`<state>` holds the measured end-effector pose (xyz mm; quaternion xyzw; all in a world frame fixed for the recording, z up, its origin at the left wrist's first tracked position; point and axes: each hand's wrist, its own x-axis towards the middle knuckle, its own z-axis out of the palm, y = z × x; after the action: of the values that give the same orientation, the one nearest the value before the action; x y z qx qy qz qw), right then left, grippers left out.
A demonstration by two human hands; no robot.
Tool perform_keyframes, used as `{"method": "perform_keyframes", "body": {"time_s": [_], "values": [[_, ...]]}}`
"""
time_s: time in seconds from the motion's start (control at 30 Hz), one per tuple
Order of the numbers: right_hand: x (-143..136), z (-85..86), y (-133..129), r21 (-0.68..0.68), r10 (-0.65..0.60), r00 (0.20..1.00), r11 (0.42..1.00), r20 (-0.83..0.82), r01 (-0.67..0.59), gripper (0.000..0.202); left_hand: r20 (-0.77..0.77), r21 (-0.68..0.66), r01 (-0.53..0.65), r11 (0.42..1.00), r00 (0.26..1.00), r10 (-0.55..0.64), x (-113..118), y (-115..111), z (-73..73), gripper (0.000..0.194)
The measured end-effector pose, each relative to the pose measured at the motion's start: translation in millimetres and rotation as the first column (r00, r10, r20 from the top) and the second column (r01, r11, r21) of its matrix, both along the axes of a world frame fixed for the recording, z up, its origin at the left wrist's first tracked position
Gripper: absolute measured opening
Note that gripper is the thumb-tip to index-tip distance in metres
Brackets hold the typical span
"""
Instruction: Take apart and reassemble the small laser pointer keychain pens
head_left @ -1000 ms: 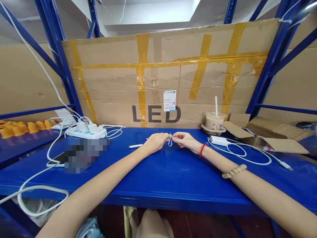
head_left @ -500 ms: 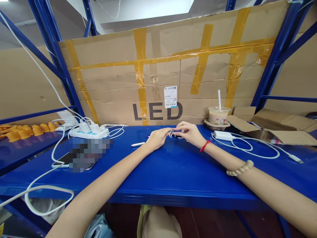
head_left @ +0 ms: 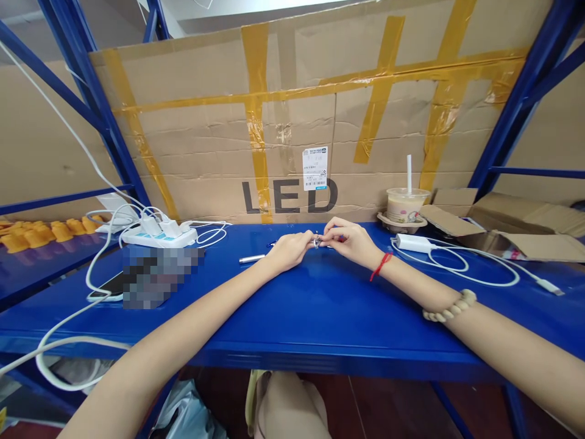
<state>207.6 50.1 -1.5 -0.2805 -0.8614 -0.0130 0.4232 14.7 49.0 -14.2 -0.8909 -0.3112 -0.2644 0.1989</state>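
Over the far middle of the blue table my two hands meet around a small silvery metal piece [head_left: 316, 242], too small to name for certain. My left hand [head_left: 290, 251] pinches it from the left, its fingers closed. From the other side, thumb and forefinger of my right hand [head_left: 350, 241] close on it; a red string circles that wrist. A slim silver pen-like stick [head_left: 252, 259] lies beside my left hand. Part of a dark blue thin item [head_left: 271, 244] shows behind the left fingers, the rest hidden.
On the left, a white power strip [head_left: 159, 238] with plugs and cables stands behind a phone [head_left: 121, 281]. Orange plastic parts [head_left: 41, 235] lie beyond. At right are a cup with a straw [head_left: 406, 206], a white adapter [head_left: 412, 243] with cable, and an open cardboard box [head_left: 539, 244].
My right fingers have drawn closer around the silvery piece, and it has turned slightly between my hands. The whole view has tipped down a little.
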Motion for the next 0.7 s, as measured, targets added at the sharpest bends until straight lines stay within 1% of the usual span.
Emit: {"method": "perform_keyframes", "body": {"time_s": [0.1,0.23,0.33,0.47,0.53,0.7], "values": [[-2,-1.0,-1,-0.05,-0.023,0.999,0.999,-0.024,0.022,0.018,-0.013,0.057,0.003,0.998,1.0,-0.003,0,2,-1.3,0.022],[-8,-2.2,-2,-0.211,-0.049,0.988,0.977,-0.147,0.017,0.021,-0.006,0.113,0.023,0.993,1.0,-0.023,0,2,-1.2,0.023],[-12,-1.3,-5,-0.352,-0.055,0.974,0.936,-0.22,-0.027,0.026,-0.02,0.153,0.014,0.988,1.0,-0.011,0,2,-0.7,0.025],[-13,0.4,-8,-0.517,-0.102,0.966,0.855,-0.239,-0.038,0.034,-0.05,0.21,-0.007,0.978,0.999,0.018,0,2,-0.5,0.027],[-13,0.8,-9,-0.552,-0.122,0.963,0.833,-0.241,-0.033,0.035,-0.065,0.227,-0.018,0.974,0.997,0.033,1,2,-0.6,0.027],[-13,1.0,-9,-0.561,-0.159,0.952,0.827,-0.263,-0.017,0.04,-0.07,0.2,-0.044,0.979,0.996,0.059,2,2,-0.6,0.028]]}}
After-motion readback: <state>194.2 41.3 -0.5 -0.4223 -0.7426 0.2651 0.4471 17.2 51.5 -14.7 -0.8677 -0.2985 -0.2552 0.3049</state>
